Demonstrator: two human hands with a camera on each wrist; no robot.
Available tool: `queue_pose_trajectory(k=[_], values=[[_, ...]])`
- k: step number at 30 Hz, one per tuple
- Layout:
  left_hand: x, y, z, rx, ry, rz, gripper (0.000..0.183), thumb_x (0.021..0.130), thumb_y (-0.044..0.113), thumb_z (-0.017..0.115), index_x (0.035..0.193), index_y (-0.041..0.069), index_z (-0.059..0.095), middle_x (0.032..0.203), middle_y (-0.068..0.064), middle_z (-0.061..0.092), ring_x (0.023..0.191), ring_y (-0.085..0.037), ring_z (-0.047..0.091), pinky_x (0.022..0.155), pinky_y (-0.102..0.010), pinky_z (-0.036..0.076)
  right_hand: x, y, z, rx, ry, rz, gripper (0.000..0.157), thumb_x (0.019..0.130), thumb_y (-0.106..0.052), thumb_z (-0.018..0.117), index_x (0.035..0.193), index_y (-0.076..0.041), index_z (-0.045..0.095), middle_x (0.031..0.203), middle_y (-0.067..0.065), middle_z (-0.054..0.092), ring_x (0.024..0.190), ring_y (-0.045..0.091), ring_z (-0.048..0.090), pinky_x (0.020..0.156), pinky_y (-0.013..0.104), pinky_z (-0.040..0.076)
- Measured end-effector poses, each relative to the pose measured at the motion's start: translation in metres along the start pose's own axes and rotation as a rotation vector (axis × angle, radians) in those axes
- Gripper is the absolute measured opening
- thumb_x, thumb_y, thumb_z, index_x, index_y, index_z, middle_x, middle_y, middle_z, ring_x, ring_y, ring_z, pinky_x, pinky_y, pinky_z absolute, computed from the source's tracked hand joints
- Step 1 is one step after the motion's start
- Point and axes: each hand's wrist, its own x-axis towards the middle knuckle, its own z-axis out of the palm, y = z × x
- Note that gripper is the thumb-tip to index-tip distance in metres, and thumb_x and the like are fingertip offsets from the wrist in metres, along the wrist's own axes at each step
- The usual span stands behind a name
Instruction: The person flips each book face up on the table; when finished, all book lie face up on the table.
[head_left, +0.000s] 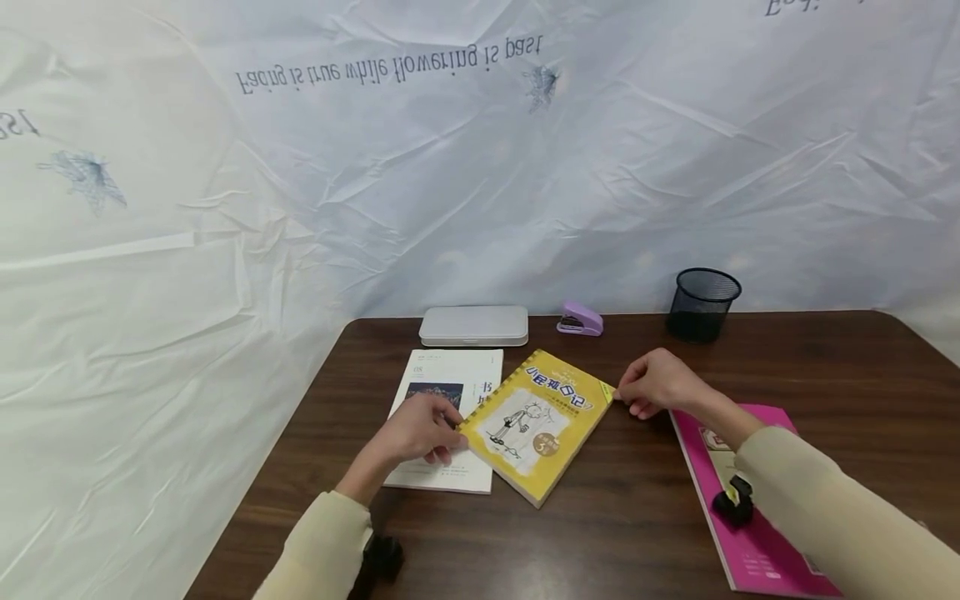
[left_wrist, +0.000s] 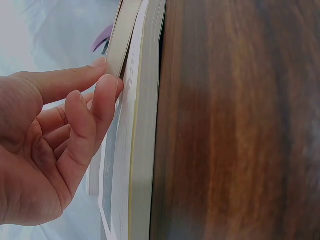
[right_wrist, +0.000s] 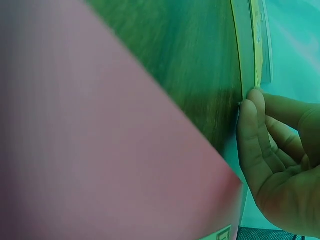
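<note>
A yellow book (head_left: 542, 417) with a cartoon figure on its cover lies tilted, its left part over a white book (head_left: 450, 475). My left hand (head_left: 418, 429) pinches the yellow book's left corner between thumb and fingers, above the white book. At the opposite corner, my right hand (head_left: 662, 383) pinches the book with its thumb and fingertips. In the left wrist view, the thumb and fingers of the left hand (left_wrist: 65, 120) meet at the book's corner. The right wrist view has the right hand (right_wrist: 280, 150) gripping the yellow-edged corner. The white book's cover is partly hidden.
A pink book (head_left: 765, 550) lies under the right forearm. Along the back of the brown table (head_left: 600, 542) stand a white case (head_left: 474, 325), a purple stapler (head_left: 581, 319) and a black mesh pen holder (head_left: 701, 308). A white printed sheet (head_left: 450, 183) hangs behind.
</note>
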Motion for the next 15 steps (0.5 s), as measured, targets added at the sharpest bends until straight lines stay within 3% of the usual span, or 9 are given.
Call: queue_pose_trajectory(k=[8, 15], values=[[-0.002, 0.004, 0.008, -0.034, -0.04, 0.017, 0.014, 0.089, 0.003, 0.081, 0.099, 0.002, 0.072, 0.07, -0.007, 0.072, 0.051, -0.014, 0.066, 0.047, -0.025, 0.052, 0.003, 0.001, 0.006, 0.024, 0.049, 0.001, 0.021, 0.098, -0.007, 0.073, 0.11, 0.01, 0.075, 0.088, 0.013, 0.074, 0.063, 0.013, 0.071, 0.063, 0.033, 0.064], [-0.004, 0.009, 0.017, -0.045, -0.083, 0.023, 0.012, 0.09, 0.005, 0.081, 0.097, 0.004, 0.072, 0.07, -0.007, 0.072, 0.051, -0.013, 0.066, 0.048, -0.025, 0.053, 0.003, -0.002, 0.011, 0.015, 0.066, -0.008, 0.041, 0.095, -0.013, 0.078, 0.126, 0.011, 0.067, 0.086, 0.012, 0.073, 0.064, 0.014, 0.071, 0.062, 0.034, 0.064]])
